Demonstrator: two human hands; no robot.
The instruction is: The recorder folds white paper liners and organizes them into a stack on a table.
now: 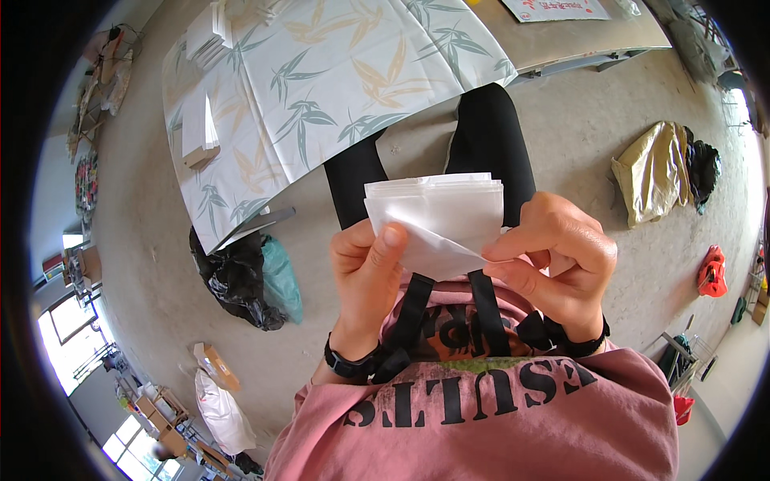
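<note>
In front of my chest is a stack of thin white papers (437, 200), with several layered edges showing along its top. My left hand (361, 276) grips its left side, thumb flat on the front and fingers behind. Between the thumb and forefinger of my right hand (561, 260) is the lower right corner of the front paper, which has a slanting fold across it. The inner layers are hidden.
Ahead stands a table with a leaf-patterned cloth (337, 88); white paper stacks (197, 132) lie at its left. A bare tabletop (561, 44) adjoins it. Black plastic bags (233, 276) sit on the floor left, a tan sack (654, 172) and red bag (711, 271) right.
</note>
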